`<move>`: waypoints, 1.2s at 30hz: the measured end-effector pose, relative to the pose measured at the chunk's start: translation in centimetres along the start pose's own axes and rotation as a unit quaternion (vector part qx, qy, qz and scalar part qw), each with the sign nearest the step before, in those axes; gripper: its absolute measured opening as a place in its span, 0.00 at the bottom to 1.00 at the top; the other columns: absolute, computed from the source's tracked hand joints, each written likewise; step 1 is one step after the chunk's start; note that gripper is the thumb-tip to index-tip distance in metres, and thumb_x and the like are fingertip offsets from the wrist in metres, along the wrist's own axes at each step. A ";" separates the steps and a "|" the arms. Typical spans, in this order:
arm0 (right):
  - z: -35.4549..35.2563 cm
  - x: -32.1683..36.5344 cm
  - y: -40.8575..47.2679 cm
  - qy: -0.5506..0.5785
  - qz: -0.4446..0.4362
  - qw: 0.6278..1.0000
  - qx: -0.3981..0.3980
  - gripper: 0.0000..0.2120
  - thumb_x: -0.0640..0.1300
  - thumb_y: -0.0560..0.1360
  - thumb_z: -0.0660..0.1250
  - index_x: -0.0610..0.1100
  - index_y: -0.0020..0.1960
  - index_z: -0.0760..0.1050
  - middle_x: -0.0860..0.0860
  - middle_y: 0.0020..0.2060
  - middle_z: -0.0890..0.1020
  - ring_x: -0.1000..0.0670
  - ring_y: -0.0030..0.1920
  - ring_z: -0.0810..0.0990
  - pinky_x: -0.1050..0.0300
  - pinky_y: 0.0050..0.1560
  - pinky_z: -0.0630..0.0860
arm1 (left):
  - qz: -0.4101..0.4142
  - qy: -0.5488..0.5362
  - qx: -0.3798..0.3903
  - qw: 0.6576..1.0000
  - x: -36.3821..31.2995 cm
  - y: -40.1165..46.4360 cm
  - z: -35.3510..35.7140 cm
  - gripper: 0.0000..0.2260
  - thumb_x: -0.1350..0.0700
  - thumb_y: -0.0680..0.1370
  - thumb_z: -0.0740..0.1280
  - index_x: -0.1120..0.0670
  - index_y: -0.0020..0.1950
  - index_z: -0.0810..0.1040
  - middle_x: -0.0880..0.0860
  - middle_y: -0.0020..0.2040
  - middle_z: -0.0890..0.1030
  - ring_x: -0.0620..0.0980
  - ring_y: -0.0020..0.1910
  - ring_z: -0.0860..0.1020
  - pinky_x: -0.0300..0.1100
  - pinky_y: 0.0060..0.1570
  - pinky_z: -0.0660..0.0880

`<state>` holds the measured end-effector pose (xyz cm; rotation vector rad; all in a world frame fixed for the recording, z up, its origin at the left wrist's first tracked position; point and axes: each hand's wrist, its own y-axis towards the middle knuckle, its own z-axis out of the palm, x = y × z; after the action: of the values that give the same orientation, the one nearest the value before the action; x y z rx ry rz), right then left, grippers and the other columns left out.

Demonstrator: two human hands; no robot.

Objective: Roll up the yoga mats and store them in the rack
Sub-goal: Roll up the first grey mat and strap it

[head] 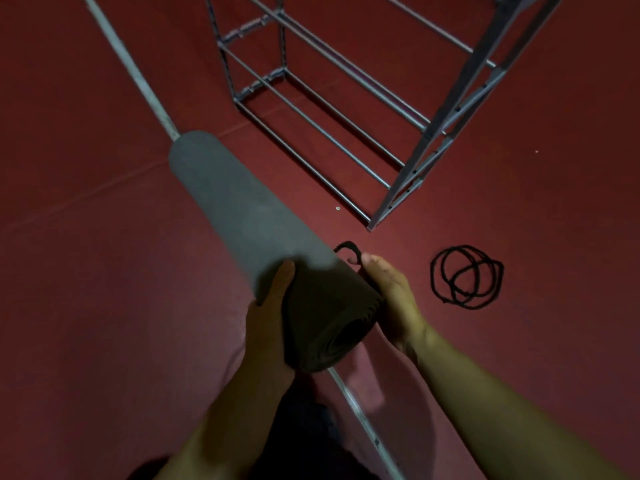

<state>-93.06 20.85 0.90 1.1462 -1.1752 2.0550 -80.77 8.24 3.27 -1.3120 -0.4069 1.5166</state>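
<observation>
A rolled grey yoga mat (249,216) stretches away from the person, its near end lifted in both hands and its far end lying over a pale metal strip (135,76) that runs diagonally across the red floor (86,271). The left hand (268,313) cups the near end from the left side, thumb laid up along the roll and fingers curled under it. The right hand (388,292) grips the other side of the same end, and between its thumb and fingers it pinches a short black cord (348,249) that loops just above the mat's edge; in the dim light it is hard to say whether the cord already goes around the roll. The spiral of the mat's layers shows at the near end, facing the camera. Just beyond the mat stands an empty grey metal rack (329,109) of thin rods and a slanted side frame, its foot near the right hand. To the right, on the floor, lies a loose coil of black cords (465,275), apart from the mat and the hands
</observation>
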 end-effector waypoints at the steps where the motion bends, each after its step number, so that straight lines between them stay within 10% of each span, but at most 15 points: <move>1: 1.3 0.7 -0.7 0.004 -0.005 1.000 0.023 0.13 0.52 0.80 0.68 0.42 0.53 0.83 0.43 0.41 0.81 0.46 0.43 0.80 0.52 0.47 0.76 | 0.008 -0.003 0.017 1.000 -1.0 -0.8 -0.5 0.44 0.34 0.57 0.84 0.53 0.67 0.80 0.58 0.62 0.84 0.61 0.58 0.84 0.58 0.59 0.80; 10: 13.6 9.7 -6.3 -0.144 -0.117 0.967 0.176 0.24 0.61 0.78 0.66 0.44 0.65 0.80 0.46 0.60 0.85 0.48 0.63 0.82 0.51 0.66 0.77 | 0.107 -0.078 0.108 0.985 -11.8 -9.2 -4.9 0.44 0.41 0.75 0.77 0.51 0.83 0.58 0.63 0.73 0.75 0.65 0.71 0.75 0.63 0.72 0.68; 16: 21.9 15.1 -11.5 -0.247 -0.196 0.927 0.203 0.24 0.68 0.74 0.70 0.49 0.56 0.85 0.47 0.49 0.87 0.48 0.52 0.86 0.45 0.56 0.82 | 0.227 0.024 0.068 0.971 -18.0 -20.3 -6.8 0.30 0.34 0.82 0.57 0.58 0.66 0.82 0.60 0.61 0.84 0.58 0.61 0.83 0.54 0.62 0.77; 22: 28.1 17.9 -18.1 -0.337 -0.210 0.903 0.165 0.43 0.79 0.69 0.63 0.35 0.42 0.79 0.39 0.36 0.84 0.43 0.36 0.83 0.37 0.42 0.77 | 0.321 0.133 0.016 0.938 -20.7 -29.2 -9.9 0.20 0.36 0.76 0.70 0.37 0.67 0.77 0.42 0.57 0.86 0.48 0.56 0.84 0.57 0.49 0.84; 25: 30.2 19.5 -21.8 -0.410 -0.189 0.877 0.166 0.35 0.75 0.73 0.64 0.45 0.29 0.63 0.51 0.21 0.66 0.50 0.25 0.66 0.50 0.33 0.61 | 0.323 0.152 -0.018 0.934 -21.1 -33.2 -11.6 0.16 0.39 0.76 0.72 0.37 0.63 0.78 0.44 0.53 0.87 0.52 0.53 0.86 0.51 0.38 0.83; 36: 31.0 17.4 -27.6 -0.528 -0.062 0.821 0.206 0.43 0.81 0.65 0.65 0.41 0.52 0.74 0.51 0.28 0.71 0.52 0.23 0.65 0.60 0.28 0.61 | 0.255 0.205 -0.062 0.943 -18.2 -39.7 -17.2 0.07 0.48 0.79 0.68 0.41 0.53 0.84 0.47 0.47 0.88 0.54 0.47 0.87 0.64 0.43 0.84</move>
<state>-68.47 8.05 36.29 2.6949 -1.0032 1.5403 -49.60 2.64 37.98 -1.8874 0.1225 1.5869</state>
